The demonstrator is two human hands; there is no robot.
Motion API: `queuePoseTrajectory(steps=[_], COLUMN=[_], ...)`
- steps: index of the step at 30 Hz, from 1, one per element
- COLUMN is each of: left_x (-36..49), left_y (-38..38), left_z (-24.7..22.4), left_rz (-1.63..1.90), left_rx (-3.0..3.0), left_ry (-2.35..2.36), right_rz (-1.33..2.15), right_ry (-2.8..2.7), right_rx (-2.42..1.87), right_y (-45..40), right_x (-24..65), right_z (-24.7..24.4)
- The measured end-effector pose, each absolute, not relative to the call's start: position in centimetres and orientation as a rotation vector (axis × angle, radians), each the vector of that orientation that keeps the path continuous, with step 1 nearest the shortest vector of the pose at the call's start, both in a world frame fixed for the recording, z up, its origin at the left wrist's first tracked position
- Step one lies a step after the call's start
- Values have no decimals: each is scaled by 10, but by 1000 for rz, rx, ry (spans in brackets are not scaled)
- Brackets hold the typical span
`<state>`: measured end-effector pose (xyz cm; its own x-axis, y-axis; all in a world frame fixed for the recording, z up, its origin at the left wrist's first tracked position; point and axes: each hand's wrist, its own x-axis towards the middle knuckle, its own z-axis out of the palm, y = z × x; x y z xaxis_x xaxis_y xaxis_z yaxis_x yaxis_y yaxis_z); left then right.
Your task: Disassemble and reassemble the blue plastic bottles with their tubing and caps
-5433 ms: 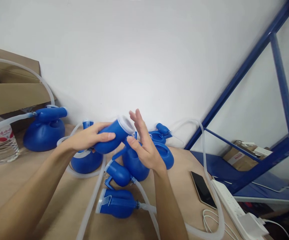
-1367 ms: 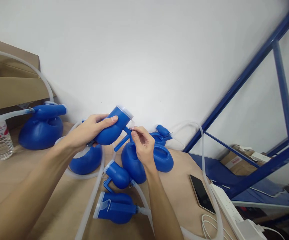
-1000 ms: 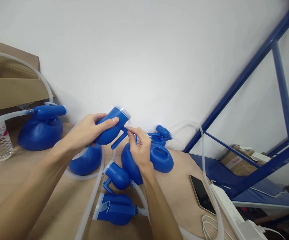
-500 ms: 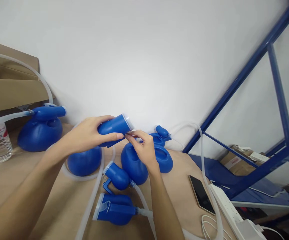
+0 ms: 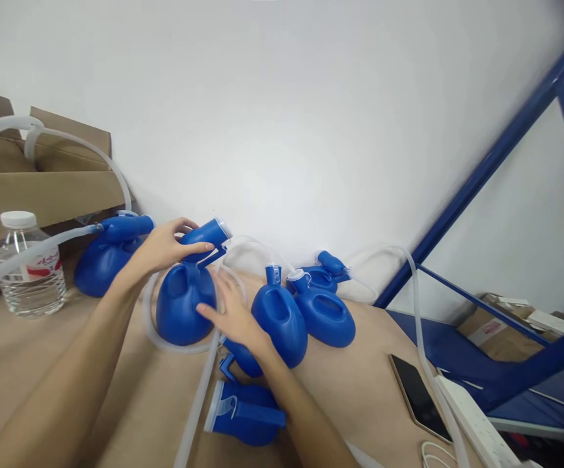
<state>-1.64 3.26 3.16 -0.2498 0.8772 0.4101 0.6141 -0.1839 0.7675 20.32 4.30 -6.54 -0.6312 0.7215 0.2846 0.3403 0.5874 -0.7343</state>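
My left hand [image 5: 172, 246] is wrapped round a blue cylindrical cup [image 5: 207, 238] with a clear rim, tilted above a round blue bottle [image 5: 187, 315]. My right hand [image 5: 233, 312] rests against the right side of that bottle, fingers spread, thumb on its front. A clear tube [image 5: 207, 383] loops round the bottle and runs toward the front edge. Just right of my right hand are two more blue bottles, one with an open neck [image 5: 279, 322] and one with a white cap [image 5: 325, 318]. A blue cup with a clear rim [image 5: 247, 413] lies below my right hand.
At the left stand a water bottle [image 5: 30, 273], a cardboard box [image 5: 47, 195] and a blue bottle with a tube [image 5: 101, 266]. A phone [image 5: 419, 398] and a white power strip [image 5: 477, 422] lie at the right, beside a blue metal frame [image 5: 486, 169].
My left hand has moved the cup left, over the round bottle. My right hand has left the cup's rim and come down to the bottle's side. The view has shifted left.
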Motion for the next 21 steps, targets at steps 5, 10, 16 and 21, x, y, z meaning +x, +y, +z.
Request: queuePoseTrajectory(steps=[5,10,16,21], left_x=[4,13,-10,-13], left_y=[55,48,28,30], left_z=[9,15,31,25], left_rz=[1144,696,527,526], left_rx=[2010,2159,2155,2198], left_ry=[1931,2166,2198,2088], right_rz=[542,238,202,291], right_ry=[-2689,-2665,-2682,-2656], right_rx=[-859,-842,-792,-874], right_y=[27,30,32,29], right_x=[194,195,196,198], right_z=[-81,-83,-81,-79])
